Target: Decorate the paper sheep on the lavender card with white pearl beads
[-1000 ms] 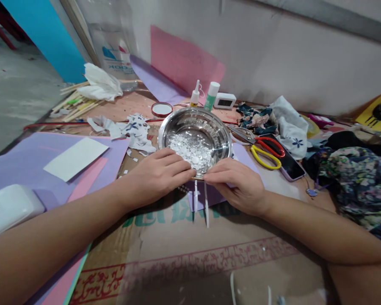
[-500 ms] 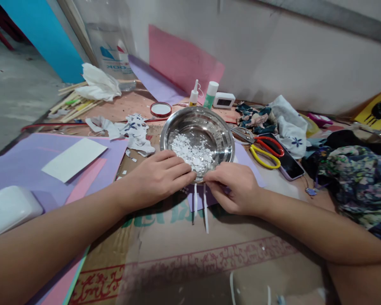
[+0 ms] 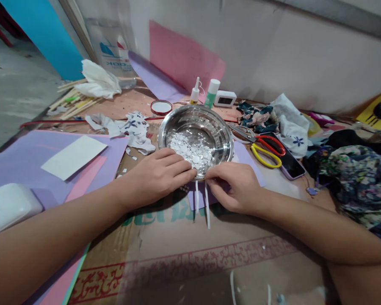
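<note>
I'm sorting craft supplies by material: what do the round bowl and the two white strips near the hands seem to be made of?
Bowl: polished metal, probably stainless steel, judging by its silvery, mirror-like reflections.
White strips: matte, thin and narrow, perhaps paper, though plastic or ribbon is possible.

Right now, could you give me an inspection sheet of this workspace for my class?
Surface: printed cardboard, purple paper at left.
Work items: metal bowl holding white pieces; two white strips hang by its near rim.
Clutter: scissors overlapping a phone; torn scraps; patterned fabric at right.
Hands: left hand and right hand at the bowl's near rim; grip unclear.
Cables: none certain; thin red line at back left, nature unclear.
Surroundings: pale wall behind; blue panel at far left.
</note>
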Demonstrator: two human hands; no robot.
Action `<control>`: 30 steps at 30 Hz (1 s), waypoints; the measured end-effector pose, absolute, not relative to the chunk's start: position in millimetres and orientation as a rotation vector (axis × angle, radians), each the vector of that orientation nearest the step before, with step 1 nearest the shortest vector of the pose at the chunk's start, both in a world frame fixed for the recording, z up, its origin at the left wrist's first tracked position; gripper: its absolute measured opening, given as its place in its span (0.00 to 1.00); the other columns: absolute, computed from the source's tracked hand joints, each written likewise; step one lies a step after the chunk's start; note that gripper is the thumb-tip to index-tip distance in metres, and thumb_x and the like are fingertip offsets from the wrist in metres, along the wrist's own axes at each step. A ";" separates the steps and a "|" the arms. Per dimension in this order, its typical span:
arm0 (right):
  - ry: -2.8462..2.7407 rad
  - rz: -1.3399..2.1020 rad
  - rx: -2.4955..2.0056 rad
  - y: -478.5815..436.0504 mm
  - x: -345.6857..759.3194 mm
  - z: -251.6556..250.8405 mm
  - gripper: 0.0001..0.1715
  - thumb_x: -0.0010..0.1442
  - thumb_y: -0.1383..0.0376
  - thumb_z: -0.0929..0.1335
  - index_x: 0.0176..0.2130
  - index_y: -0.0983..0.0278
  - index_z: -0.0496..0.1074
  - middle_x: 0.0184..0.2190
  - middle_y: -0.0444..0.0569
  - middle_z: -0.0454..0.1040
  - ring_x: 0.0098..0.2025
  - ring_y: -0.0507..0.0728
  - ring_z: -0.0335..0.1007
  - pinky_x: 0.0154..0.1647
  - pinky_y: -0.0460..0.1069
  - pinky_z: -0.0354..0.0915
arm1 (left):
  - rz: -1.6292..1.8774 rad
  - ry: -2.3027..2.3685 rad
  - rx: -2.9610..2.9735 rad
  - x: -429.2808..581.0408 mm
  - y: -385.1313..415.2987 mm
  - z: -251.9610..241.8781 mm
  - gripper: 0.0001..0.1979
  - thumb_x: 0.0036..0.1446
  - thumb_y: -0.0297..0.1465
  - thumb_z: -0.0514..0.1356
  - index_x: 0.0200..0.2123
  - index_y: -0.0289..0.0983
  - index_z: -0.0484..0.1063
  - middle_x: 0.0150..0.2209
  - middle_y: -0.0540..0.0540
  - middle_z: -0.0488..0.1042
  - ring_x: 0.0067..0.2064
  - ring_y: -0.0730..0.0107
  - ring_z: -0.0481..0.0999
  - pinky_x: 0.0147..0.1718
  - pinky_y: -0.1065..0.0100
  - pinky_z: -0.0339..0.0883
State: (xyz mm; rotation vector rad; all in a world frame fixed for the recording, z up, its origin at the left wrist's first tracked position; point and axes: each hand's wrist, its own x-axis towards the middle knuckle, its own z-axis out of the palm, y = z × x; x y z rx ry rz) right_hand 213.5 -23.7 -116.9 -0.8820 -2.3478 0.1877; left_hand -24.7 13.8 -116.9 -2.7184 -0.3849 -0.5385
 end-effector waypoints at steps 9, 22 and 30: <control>-2.362 0.191 -0.926 -23.5 213.5 -117.6 0.10 0.60 0.69 0.63 0.33 0.64 0.73 0.24 0.45 0.75 0.25 0.51 0.65 0.29 0.46 0.58 | -0.574 -0.370 -2.698 -23.7 13.1 -114.8 0.14 0.70 0.25 0.48 0.44 0.35 0.75 0.39 0.44 0.81 0.39 0.65 0.77 0.42 0.62 0.65; -2.391 0.299 -0.941 -20.8 213.8 -118.7 0.09 0.62 0.69 0.64 0.35 0.65 0.74 0.24 0.45 0.75 0.25 0.51 0.65 0.28 0.45 0.57 | -0.548 -0.331 -2.668 -24.3 13.7 -112.4 0.16 0.70 0.24 0.47 0.45 0.35 0.75 0.39 0.44 0.81 0.39 0.65 0.77 0.42 0.62 0.64; -2.377 0.365 -0.916 -20.2 215.9 -119.7 0.09 0.61 0.69 0.63 0.35 0.64 0.74 0.25 0.44 0.75 0.25 0.51 0.65 0.29 0.45 0.57 | -0.525 -0.359 -2.654 -23.2 14.5 -112.9 0.18 0.71 0.24 0.45 0.44 0.36 0.75 0.38 0.46 0.81 0.39 0.66 0.77 0.44 0.62 0.64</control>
